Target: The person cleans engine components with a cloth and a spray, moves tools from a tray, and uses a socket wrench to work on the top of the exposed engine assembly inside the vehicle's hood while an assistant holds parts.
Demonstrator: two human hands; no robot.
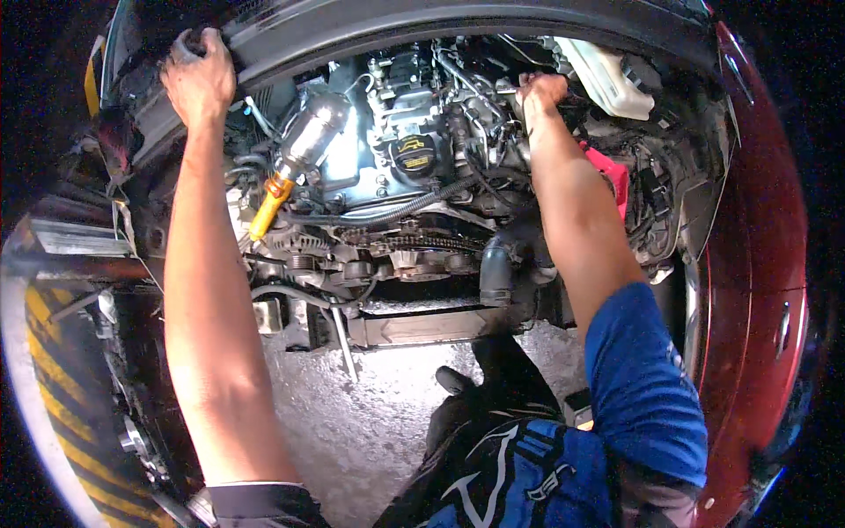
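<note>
My left hand (pixel 198 79) is closed around a dark object I cannot make out, at the upper left edge of the engine bay. My right hand (pixel 541 92) reaches in at the engine's right, fingers curled by metal fittings and hoses (pixel 475 106); what they grip is unclear. Between them is the engine with a black oil cap (pixel 411 154). A bright work light (pixel 312 132) with a yellow handle (pixel 268 211) lies at the engine's left. A white reservoir (pixel 607 75) is just above my right hand, and a red part (pixel 607 176) is partly behind my right forearm.
A dark panel (pixel 396 22) spans the top. Belts and pulleys (pixel 361 268) run along the engine front above a crossmember (pixel 414 326). A red car body panel (pixel 757 308) borders the right, a yellow striped structure (pixel 53 370) the left. My legs and shoe (pixel 453 380) show below.
</note>
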